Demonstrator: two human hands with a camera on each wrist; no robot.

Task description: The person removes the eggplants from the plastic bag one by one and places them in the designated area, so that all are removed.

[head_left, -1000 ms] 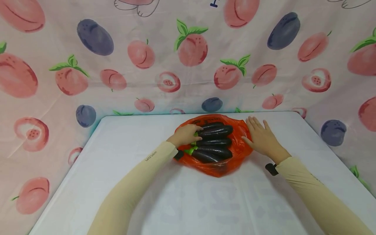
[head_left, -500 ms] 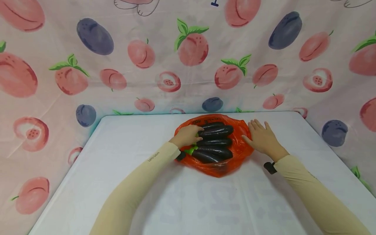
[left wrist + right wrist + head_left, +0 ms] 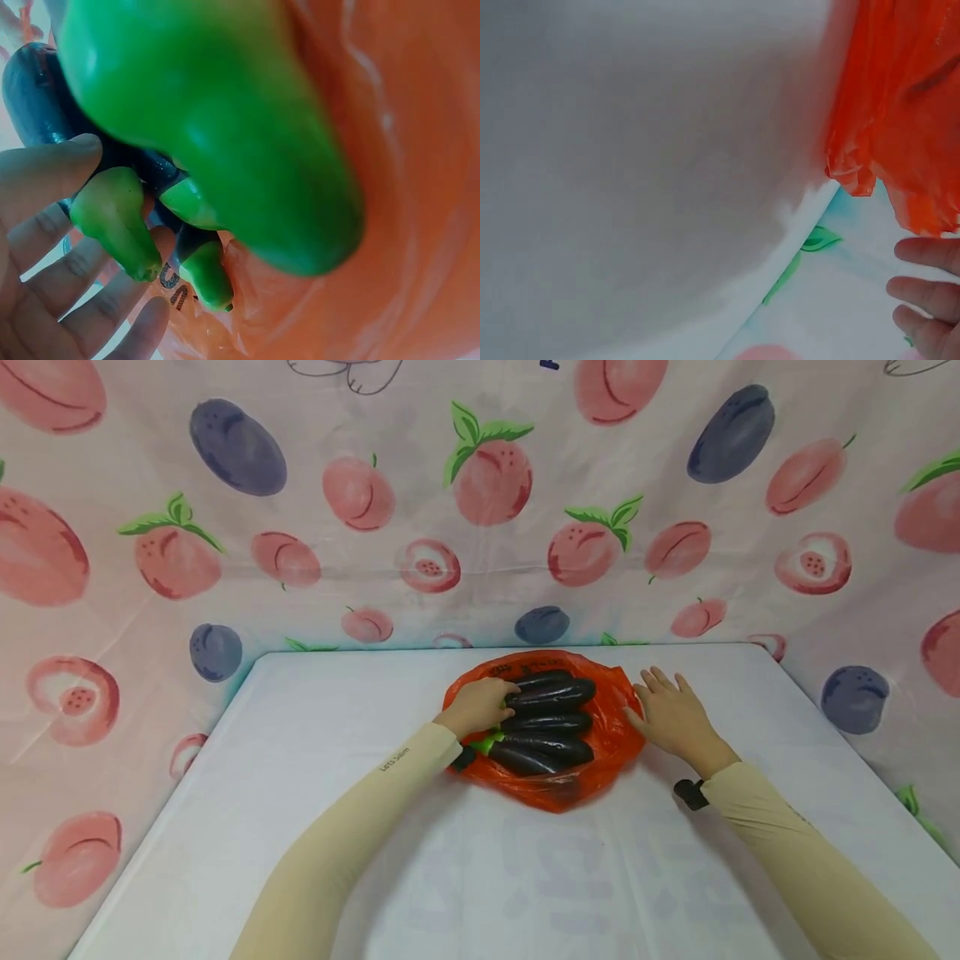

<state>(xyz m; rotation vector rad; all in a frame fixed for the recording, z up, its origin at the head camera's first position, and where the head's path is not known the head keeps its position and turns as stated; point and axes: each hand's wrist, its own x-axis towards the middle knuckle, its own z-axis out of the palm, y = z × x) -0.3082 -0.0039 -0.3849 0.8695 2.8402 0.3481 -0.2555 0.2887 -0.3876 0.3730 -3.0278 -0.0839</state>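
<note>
Several dark purple eggplants (image 3: 551,723) with green caps lie side by side in an open red plastic bag (image 3: 618,718). My left hand (image 3: 476,706) reaches over the bag's left side and grips one eggplant (image 3: 34,94) near its cap, thumb on one side and fingers on the other. In the left wrist view a large green cap (image 3: 217,135) fills the foreground, hiding part of the others. My right hand (image 3: 675,714) is at the bag's right edge with fingers extended. In the right wrist view its fingers (image 3: 922,296) show beside the red plastic.
A white-covered table (image 3: 337,710) carries the bag near its far edge. Behind it hangs a pink cloth (image 3: 300,460) printed with peaches and plums. A dark wrist camera (image 3: 690,793) sits under my right wrist.
My left hand shifts slightly right over the eggplants, and my right hand moves a little to the right. The bag and eggplants stay in place.
</note>
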